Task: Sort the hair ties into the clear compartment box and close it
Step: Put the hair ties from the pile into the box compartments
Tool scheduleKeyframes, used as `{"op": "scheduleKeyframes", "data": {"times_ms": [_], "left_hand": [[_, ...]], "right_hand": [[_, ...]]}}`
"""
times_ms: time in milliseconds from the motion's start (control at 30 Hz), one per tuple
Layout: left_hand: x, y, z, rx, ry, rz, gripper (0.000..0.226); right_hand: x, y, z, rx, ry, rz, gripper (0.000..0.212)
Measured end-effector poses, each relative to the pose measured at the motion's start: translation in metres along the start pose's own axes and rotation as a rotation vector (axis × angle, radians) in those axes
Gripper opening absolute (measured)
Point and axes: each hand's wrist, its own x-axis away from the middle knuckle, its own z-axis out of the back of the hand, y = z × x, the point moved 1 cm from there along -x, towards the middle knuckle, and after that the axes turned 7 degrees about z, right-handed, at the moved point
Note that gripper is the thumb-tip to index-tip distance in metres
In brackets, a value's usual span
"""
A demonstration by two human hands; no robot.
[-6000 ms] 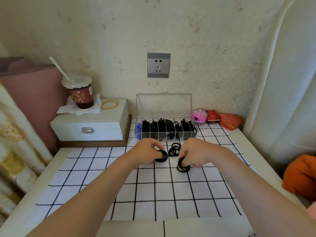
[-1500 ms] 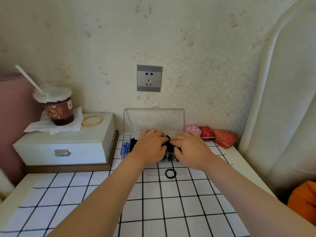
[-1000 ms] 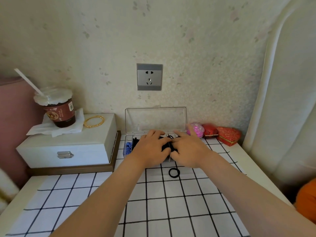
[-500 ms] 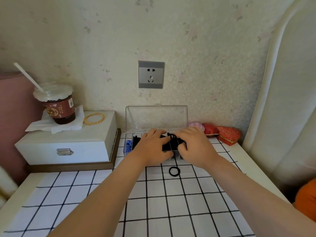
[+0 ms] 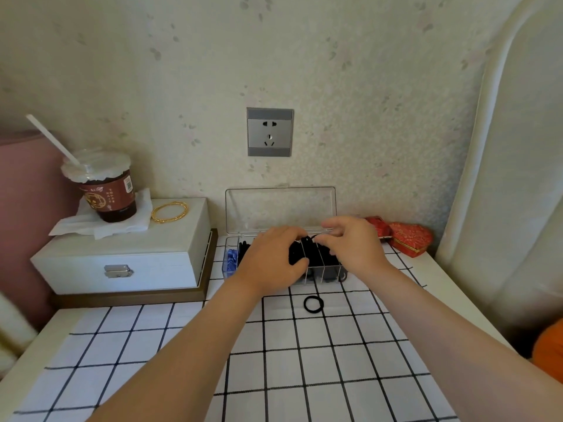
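At the back edge of the worktop (image 5: 182, 360) the clear compartment box (image 5: 280, 208) stands open, lid upright against the wall. Both hands work over it: the left hand (image 5: 271, 263) presses black hair ties (image 5: 297, 257) down, its grip curled on them; the right hand (image 5: 353, 245) pinches a tie's loop. One loose hair tie (image 5: 313, 304) lies just before the box (soft, light, springy); pinch its band anywhere.
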Motion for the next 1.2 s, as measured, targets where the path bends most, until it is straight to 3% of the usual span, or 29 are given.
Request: {"op": "scheduleKeyframes", "data": {"times_ms": [100, 267, 467, 567, 700, 833, 933, 1100, 1200], "left_hand": [[-0.002, -0.002, -0.006, -0.176, -0.068, -0.056, 0.058], [-0.004, 0.003, -0.016, -0.343, -0.083, -0.115, 0.061], [-0.009, 0.015, -0.014, -0.192, -0.075, -0.052, 0.048], [-0.010, 0.015, -0.013, -0.187, -0.038, -0.067, 0.061], [-0.010, 0.008, -0.020, -0.318, -0.170, -0.067, 0.065], [-0.012, 0.008, -0.021, -0.331, -0.166, -0.057, 0.063], [-0.012, 0.012, -0.021, -0.309, -0.174, -0.042, 0.064], [-0.013, 0.009, -0.017, -0.264, -0.161, -0.038, 0.065], [-0.011, 0.007, -0.013, -0.291, -0.173, -0.047, 0.073]], "right_hand": [[-0.003, 0.006, 0.011, 0.085, 0.108, -0.028, 0.009], [-0.005, 0.010, 0.001, 0.244, 0.091, 0.036, 0.009], [-0.008, 0.008, -0.007, 0.641, -0.034, 0.157, 0.012], [-0.009, 0.008, -0.003, 0.720, -0.147, 0.165, 0.019], [-0.011, 0.011, 0.005, 0.598, -0.233, 0.185, 0.028], [-0.006, 0.006, 0.019, 0.399, -0.229, 0.167, 0.036], [0.009, 0.002, 0.021, 0.341, -0.217, 0.257, 0.047], [0.022, 0.013, 0.011, 0.674, -0.337, 0.473, 0.055], [0.021, 0.013, 0.009, 0.682, -0.318, 0.474, 0.067]]}}
